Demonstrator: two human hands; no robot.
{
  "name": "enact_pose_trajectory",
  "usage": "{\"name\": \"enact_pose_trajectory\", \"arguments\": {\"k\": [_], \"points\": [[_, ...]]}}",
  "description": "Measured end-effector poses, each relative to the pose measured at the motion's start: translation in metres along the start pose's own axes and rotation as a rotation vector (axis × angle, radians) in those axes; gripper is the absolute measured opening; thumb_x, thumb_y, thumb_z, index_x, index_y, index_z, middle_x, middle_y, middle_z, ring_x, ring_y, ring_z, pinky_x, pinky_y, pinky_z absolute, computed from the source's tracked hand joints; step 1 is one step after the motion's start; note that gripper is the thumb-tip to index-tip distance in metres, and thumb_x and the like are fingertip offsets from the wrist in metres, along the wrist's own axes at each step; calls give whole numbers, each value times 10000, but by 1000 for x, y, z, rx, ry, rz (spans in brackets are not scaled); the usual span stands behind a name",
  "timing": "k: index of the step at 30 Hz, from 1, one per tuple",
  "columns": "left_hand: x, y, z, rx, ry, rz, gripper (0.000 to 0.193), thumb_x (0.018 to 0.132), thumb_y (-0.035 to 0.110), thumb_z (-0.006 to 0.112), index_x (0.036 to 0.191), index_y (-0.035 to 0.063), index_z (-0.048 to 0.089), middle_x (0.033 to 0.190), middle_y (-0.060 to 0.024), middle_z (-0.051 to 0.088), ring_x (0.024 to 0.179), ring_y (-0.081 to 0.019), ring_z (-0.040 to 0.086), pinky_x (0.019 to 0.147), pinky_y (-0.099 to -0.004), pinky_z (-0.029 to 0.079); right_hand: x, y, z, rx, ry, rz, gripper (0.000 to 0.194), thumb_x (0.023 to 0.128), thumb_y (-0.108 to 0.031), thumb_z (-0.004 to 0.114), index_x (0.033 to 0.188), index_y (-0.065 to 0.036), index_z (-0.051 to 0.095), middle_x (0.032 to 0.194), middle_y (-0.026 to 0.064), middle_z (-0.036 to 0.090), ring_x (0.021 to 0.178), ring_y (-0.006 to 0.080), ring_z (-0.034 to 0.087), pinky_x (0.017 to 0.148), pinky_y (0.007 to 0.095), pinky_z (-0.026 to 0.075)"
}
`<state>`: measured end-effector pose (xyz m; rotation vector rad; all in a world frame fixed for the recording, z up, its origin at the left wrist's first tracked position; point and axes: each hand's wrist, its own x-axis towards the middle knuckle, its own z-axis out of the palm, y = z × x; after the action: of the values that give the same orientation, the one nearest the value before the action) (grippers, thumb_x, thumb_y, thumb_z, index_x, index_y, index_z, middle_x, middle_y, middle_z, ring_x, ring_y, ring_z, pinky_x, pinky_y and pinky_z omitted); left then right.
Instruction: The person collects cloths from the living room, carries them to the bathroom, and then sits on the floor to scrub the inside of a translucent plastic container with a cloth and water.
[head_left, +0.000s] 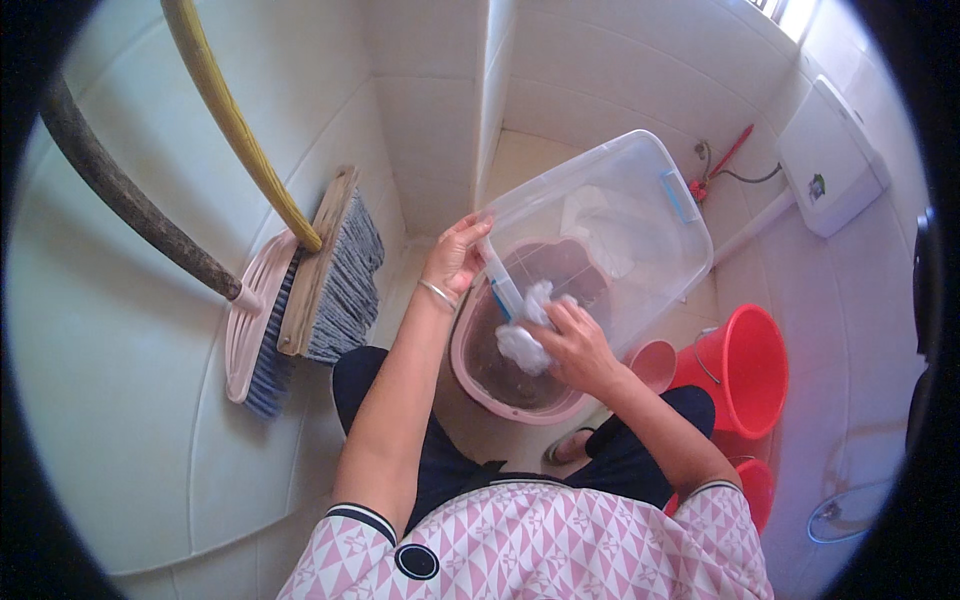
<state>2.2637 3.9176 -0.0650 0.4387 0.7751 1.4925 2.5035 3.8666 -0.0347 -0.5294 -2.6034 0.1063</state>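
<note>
My left hand (454, 257) grips the near left corner of a clear plastic lid (622, 172), which has blue clips on its short edges. The lid is held tilted over a pink plastic basin (465, 352) on the floor. My right hand (574, 341) clutches a crumpled white cloth (525, 349) against the lid's near edge, beside one blue clip. Dark, cloudy water (517, 382) stands in the basin. Through the clear plastic, the basin's far rim and a white toilet pan on the floor show blurred.
At left, a broom (251, 322) and a wooden-backed mop (319, 270) lean against the tiled wall. A red bucket (757, 367) and a small pink container (652, 364) stand at right. A white cistern (832, 157) hangs on the right wall.
</note>
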Motion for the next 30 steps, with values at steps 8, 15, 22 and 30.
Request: {"name": "enact_pose_trajectory", "arguments": {"k": [8,15,22,30], "points": [[-25,-20,9,298,31,236,310,756,43,683,1060,72,629,898,27,623,724,-47,548,596,-181,448,-29,17,-23,267,108,362,396,567,-15,673,958,-64,631,928,193,548,879,365,562,746,424,488],[-18,-56,-21,544,130,470,314,729,56,686,1036,17,631,1034,-90,629,912,-180,599,809,-279,464,74,-2,-10,-4,336,59,266,596,-68,655,856,-25,618,923,148,530,882,309,544,736,396,478],[-44,-51,5,709,149,616,259,778,-34,610,1034,1,631,981,-63,630,925,-152,595,811,-277,470,105,60,-7,-264,441,131,75,624,-63,601,694,-36,601,863,136,538,855,278,543,712,374,493],[-38,-42,5,941,197,579,298,772,65,656,1068,28,646,1059,-125,629,996,-217,597,882,-293,444,32,168,-86,-350,428,696,275,633,-117,665,880,-7,617,968,206,575,892,377,565,789,427,476]]}}
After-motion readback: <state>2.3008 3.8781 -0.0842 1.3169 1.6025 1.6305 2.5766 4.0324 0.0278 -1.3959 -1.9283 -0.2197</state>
